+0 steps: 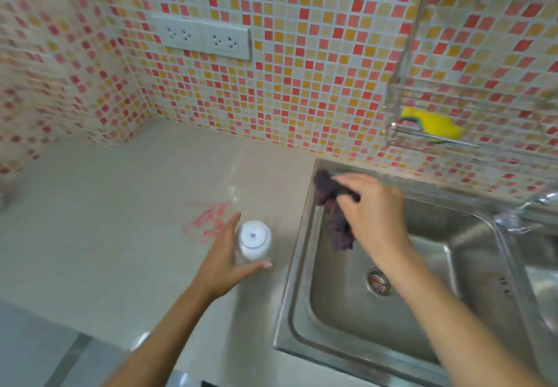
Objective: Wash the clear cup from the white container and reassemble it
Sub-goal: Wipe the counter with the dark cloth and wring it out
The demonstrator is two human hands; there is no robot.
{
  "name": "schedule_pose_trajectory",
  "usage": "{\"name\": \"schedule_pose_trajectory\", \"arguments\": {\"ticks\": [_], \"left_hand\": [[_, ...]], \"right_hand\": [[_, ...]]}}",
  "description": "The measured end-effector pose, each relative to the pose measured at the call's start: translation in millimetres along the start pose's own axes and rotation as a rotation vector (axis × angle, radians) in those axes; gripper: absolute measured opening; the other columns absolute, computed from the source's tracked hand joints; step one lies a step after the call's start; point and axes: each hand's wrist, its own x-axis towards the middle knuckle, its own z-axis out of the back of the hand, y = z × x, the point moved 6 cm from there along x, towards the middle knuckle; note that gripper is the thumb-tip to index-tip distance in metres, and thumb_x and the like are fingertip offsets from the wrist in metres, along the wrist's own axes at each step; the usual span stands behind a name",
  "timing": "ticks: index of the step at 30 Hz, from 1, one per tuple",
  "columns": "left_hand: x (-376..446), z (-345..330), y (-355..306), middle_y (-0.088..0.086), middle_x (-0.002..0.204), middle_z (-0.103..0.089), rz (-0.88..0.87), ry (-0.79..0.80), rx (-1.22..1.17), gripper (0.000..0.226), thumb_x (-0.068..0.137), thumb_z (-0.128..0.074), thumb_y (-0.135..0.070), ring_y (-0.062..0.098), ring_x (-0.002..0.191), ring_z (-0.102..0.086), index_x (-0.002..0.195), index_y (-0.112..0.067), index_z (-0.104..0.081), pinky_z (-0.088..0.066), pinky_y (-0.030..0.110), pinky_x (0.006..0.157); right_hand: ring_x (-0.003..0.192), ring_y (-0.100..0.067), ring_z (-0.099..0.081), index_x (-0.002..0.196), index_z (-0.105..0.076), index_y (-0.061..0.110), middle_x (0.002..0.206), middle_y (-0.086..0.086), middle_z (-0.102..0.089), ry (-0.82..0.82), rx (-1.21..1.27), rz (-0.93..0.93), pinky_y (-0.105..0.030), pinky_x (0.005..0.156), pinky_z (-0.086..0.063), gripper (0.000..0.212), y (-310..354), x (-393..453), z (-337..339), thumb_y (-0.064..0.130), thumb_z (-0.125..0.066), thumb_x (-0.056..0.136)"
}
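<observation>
A clear cup (253,243) with a white part inside it stands upright on the beige counter, just left of the sink. My left hand (225,261) wraps around its left and near side, thumb at the front. Over the back left corner of the steel sink (302,281), my right hand (373,210) pinches a dark purple cloth (333,210) that hangs down past the sink rim. The picture is blurred by motion.
A wire rack (428,133) on the tiled wall holds a yellow sponge (431,123). A tap (540,202) sits at the right edge. A double wall socket (200,37) is above the counter, and red scribble marks (205,220) lie left of the cup.
</observation>
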Motion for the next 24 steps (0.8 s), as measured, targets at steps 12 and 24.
{"name": "schedule_pose_trajectory", "arguments": {"ticks": [12, 24], "left_hand": [[20, -21, 37, -0.034, 0.122, -0.046, -0.162, 0.017, -0.271, 0.087, 0.066, -0.087, -0.025, -0.008, 0.115, -0.049, 0.121, -0.064, -0.03, -0.037, 0.008, 0.093], [67, 156, 97, -0.019, 0.127, -0.051, -0.089, -0.366, -0.228, 0.092, 0.063, -0.088, -0.038, -0.015, 0.112, -0.049, 0.136, -0.016, -0.036, -0.034, 0.001, 0.091]], "right_hand": [[0.13, -0.033, -0.042, 0.133, -0.056, 0.02, 0.139, -0.01, -0.053, 0.45, -0.348, -0.208, -0.039, 0.112, -0.02, 0.045, -81, -72, -200, 0.033, -0.048, 0.092], [0.146, -0.033, -0.012, 0.151, -0.014, 0.038, 0.16, -0.008, -0.012, 0.7, -0.515, 0.208, -0.056, 0.114, -0.015, 0.054, 28, -169, -295, 0.047, -0.028, 0.099]]}}
